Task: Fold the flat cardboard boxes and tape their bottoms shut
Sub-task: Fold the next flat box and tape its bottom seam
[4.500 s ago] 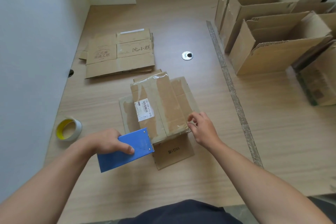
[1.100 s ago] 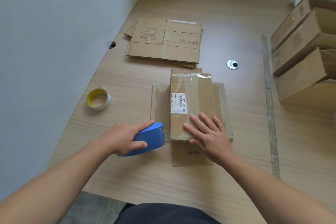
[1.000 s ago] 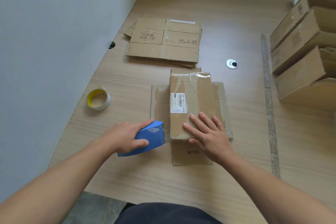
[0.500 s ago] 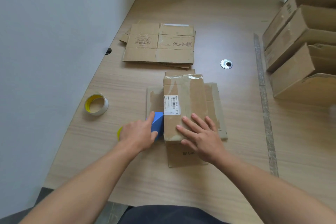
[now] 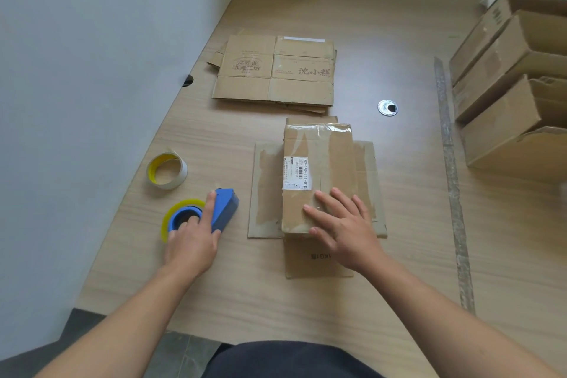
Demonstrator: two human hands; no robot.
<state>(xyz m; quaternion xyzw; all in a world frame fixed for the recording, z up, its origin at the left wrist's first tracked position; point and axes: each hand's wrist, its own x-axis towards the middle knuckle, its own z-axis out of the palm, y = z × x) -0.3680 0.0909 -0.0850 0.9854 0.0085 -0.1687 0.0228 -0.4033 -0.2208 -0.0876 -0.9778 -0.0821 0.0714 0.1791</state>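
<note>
The small brown cardboard box [image 5: 319,144] sits bottom-up at the centre of the frame, its lower flaps splayed flat on the pale wooden counter [image 5: 276,301], so the glossy taped seam faces up. The right hand [image 5: 343,224] lies on its near end, fingers straight and spread, probably smoothing the tape down. At lower left, the left hand [image 5: 191,242] rests on the blue tape dispenser with its yellowish roll [image 5: 225,209]. The forefinger is stretched along the dispenser's body and the grip is not closed. The dispenser lies on its side, within reach. The stack of flat cardboard boxes [image 5: 276,70] waits at upper centre.
</note>
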